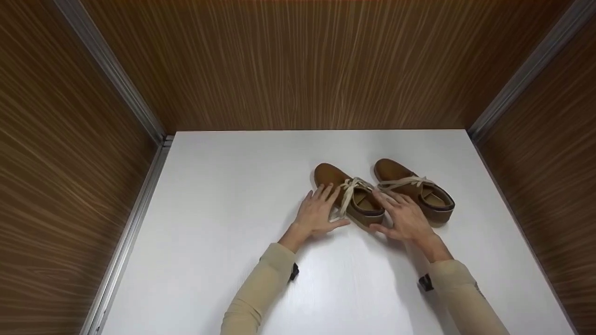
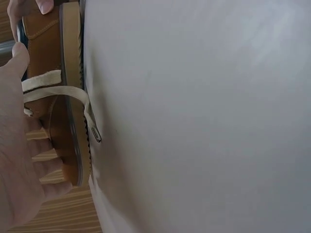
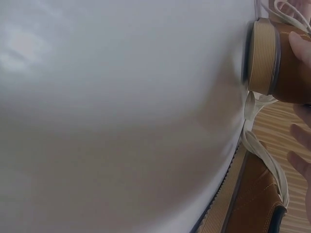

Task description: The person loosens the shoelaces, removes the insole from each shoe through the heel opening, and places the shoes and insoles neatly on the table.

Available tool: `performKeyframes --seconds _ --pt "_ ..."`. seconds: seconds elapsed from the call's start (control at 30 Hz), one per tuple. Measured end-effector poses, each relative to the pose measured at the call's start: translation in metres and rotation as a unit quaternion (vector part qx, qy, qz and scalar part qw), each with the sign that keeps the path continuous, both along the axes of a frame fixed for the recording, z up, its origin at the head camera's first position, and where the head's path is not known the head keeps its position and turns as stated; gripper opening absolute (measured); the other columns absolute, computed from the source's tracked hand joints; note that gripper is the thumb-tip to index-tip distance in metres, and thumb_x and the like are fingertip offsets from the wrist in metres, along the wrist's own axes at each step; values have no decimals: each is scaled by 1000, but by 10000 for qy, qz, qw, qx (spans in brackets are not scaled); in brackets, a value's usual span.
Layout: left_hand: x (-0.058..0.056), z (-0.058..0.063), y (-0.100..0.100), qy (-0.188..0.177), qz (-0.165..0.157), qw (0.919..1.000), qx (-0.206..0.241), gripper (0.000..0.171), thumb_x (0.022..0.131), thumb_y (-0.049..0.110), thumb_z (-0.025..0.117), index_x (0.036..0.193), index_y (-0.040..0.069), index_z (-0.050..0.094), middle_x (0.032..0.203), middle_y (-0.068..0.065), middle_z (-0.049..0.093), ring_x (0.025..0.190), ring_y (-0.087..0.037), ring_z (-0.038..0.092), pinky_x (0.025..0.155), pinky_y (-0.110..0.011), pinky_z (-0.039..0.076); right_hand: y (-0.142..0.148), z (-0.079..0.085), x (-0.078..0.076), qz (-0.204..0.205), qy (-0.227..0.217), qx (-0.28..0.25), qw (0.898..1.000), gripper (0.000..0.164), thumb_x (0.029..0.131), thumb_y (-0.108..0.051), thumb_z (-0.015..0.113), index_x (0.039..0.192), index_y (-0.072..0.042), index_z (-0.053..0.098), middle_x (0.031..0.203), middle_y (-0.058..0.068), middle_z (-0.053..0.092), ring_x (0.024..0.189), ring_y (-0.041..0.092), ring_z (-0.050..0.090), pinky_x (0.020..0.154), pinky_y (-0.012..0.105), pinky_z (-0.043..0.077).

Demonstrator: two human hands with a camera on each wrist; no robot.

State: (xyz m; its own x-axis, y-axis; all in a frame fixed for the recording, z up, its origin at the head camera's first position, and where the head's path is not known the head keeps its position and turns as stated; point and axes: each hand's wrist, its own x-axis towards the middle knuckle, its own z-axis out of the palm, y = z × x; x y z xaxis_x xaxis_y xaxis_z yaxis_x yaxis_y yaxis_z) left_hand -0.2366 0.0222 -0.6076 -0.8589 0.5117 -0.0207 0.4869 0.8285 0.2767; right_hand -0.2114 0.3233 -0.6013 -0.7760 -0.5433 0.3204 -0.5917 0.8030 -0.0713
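Note:
Two brown leather lace-up shoes with pale laces stand on a white table, toes pointing away to the left. My left hand (image 1: pixel 316 215) is at the left side of the nearer shoe (image 1: pixel 329 176), fingers spread along it and thumb held out. Beside that shoe's heel, between the two shoes, is my right hand (image 1: pixel 406 220), its fingers extended. In the right wrist view the thumb (image 3: pixel 301 47) lies over the heel; whether it presses there I cannot tell. The second shoe (image 1: pixel 390 170) stands just right of the first. A loose lace (image 2: pixel 73 92) hangs down the nearer shoe's side.
The white tabletop (image 1: pixel 223 209) stretches left and toward me. Wood-grain panels rise at the back (image 1: pixel 298 65), left (image 1: pixel 70 163) and right (image 1: pixel 540 153), with metal rails along the corners. Both sleeves are beige, with a dark device at each wrist.

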Motion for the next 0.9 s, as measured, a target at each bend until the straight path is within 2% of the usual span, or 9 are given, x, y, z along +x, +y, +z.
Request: performKeyframes --seconds 0.3,0.47,0.6,0.9 --pt "-3 2 -4 -92 9 9999 93 109 90 87 47 171 20 16 179 -7 19 166 -32 19 132 -55 28 -2 -2 4 164 156 -117 9997 93 81 -56 80 157 -12 50 141 23 68 133 46 61 110 63 50" --pt "-4 2 -5 -167 19 9998 73 110 90 88 47 171 20 15 179 -7 17 167 -31 16 133 -55 27 -4 -2 6 177 199 -117 9996 92 81 -56 81 156 -13 51 139 23 69 131 45 63 108 63 52" --pt "-4 2 -6 -192 25 9998 64 111 90 88 46 171 19 13 179 -7 15 167 -31 15 133 -55 26 -8 -1 7 71 63 -169 9998 91 81 -55 82 156 -15 51 140 22 68 132 44 63 107 64 52" --pt "-7 4 -10 72 29 9999 -97 111 90 87 46 170 16 18 177 -11 21 166 -32 20 131 -54 31 -23 -1 8 176 -116 -656 9976 86 81 -53 84 154 -18 55 143 19 68 129 43 65 98 62 57"
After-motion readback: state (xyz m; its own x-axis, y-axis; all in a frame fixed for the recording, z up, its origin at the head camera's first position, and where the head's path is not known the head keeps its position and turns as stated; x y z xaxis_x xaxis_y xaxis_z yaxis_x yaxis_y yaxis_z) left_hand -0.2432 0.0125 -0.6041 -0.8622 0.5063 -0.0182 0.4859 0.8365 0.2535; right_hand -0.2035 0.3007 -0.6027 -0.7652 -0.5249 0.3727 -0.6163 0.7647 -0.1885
